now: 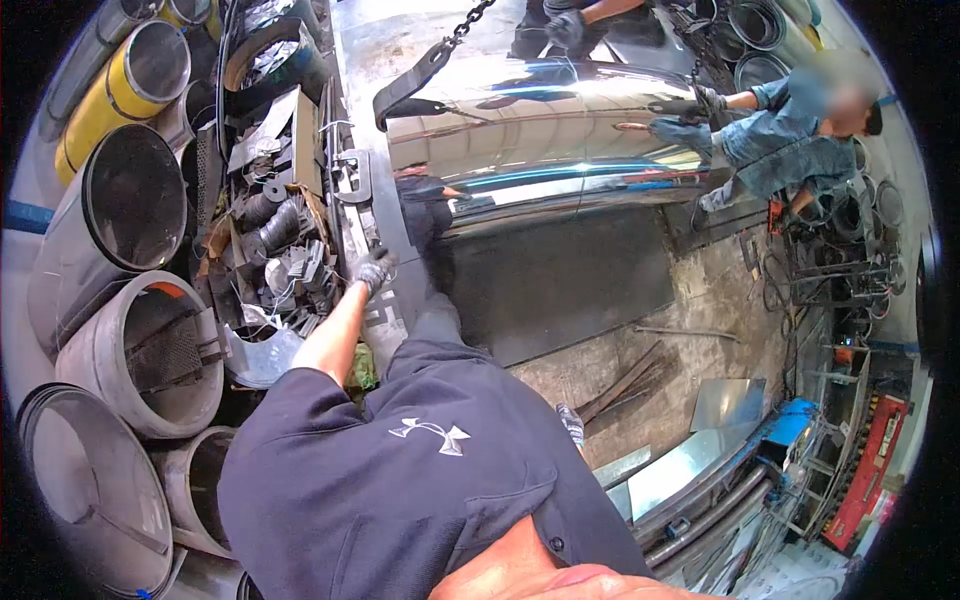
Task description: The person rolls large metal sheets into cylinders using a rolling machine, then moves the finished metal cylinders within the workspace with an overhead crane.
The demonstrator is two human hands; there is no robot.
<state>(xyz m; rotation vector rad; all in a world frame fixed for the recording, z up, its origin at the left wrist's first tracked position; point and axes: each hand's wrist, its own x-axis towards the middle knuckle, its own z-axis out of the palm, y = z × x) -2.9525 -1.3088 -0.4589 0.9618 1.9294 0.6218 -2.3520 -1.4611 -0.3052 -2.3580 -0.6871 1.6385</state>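
My left hand (375, 270), in a grey and black work glove, is at the edge of a long metal ledge (388, 235). Its fingers are curled, and what they close on is hidden. A C-clamp (350, 177) sits on the ledge just beyond it. My right hand (570, 426), also gloved, hangs low beside my torso, which covers most of it; its fingers are hidden. Ahead of me a large, shiny curved metal sheet (550, 135) is attached to a lifting hook (415, 85) on a chain. It mirrors a dark-clothed figure on its surface.
A person in blue (800, 130) holds the sheet's right end; another person's gloved hand (567, 28) is at the far side. Metal cylinders (135, 195) and a scrap bin (275, 230) line the left. A dark mat (560, 285) and metal strips (625, 380) lie on the floor.
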